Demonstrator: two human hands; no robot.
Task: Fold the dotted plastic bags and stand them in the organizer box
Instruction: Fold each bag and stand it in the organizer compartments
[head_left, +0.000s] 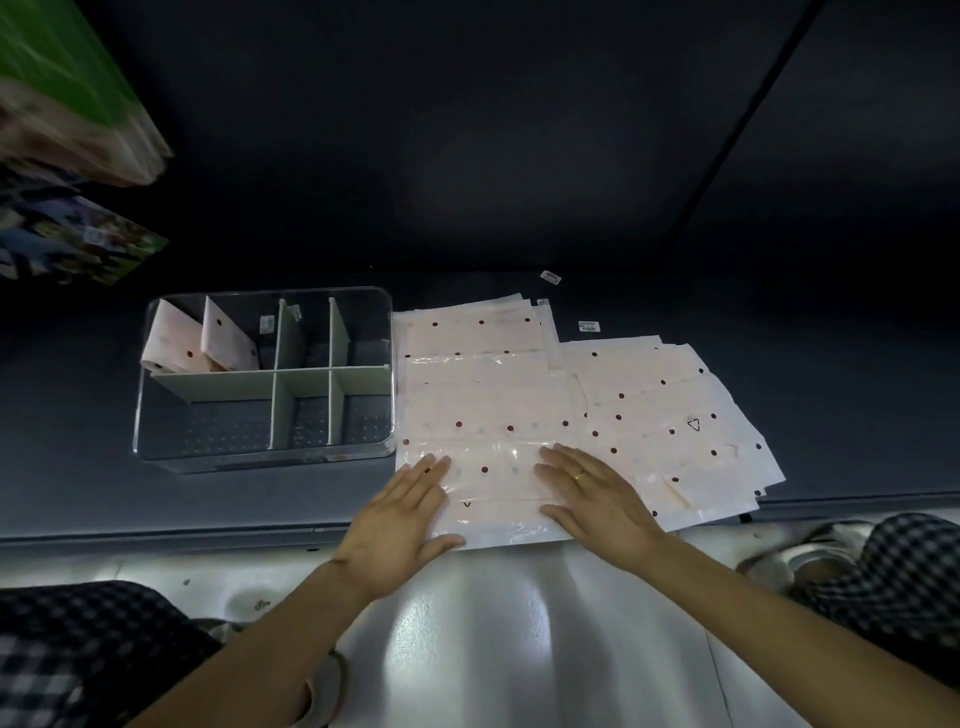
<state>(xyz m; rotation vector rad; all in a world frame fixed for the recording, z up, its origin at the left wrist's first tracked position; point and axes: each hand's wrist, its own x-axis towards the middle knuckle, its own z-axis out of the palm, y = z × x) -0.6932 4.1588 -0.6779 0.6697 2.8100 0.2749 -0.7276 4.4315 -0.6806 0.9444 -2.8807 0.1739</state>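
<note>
Setting: a dark grey table (78, 467) seen from above by a head camera, its near edge running across the lower part of the view, with a pale glossy floor below it.
Top bag: a pale pink dotted plastic bag (483, 415) lies flat on the table, just right of the organizer box, its near edge at the table's rim.
Left hand: the left hand (400, 519) lies flat on the bag's near left corner, fingers straight and spread, palm down, gripping nothing.
Right hand: the right hand (597, 493) lies flat on the bag's near right part, fingers straight, a gold ring (578, 475) on one finger, gripping nothing.
Other bags: a loose stack of dotted bags (675, 415) fans out to the right, partly under the top bag.
Organizer box: a clear organizer box (156, 374) with pale dividers (301, 384) stands on the table to the left of the bags.
Stored bags: two folded bags (202, 343) stand tilted in the far left compartment.
Labels: small white labels (550, 277) lie on the table beyond the bags.
Clothing: checked fabric (78, 649) shows at both lower corners.
Far left: blurred colourful packages (67, 156) hang at the upper left.
</note>
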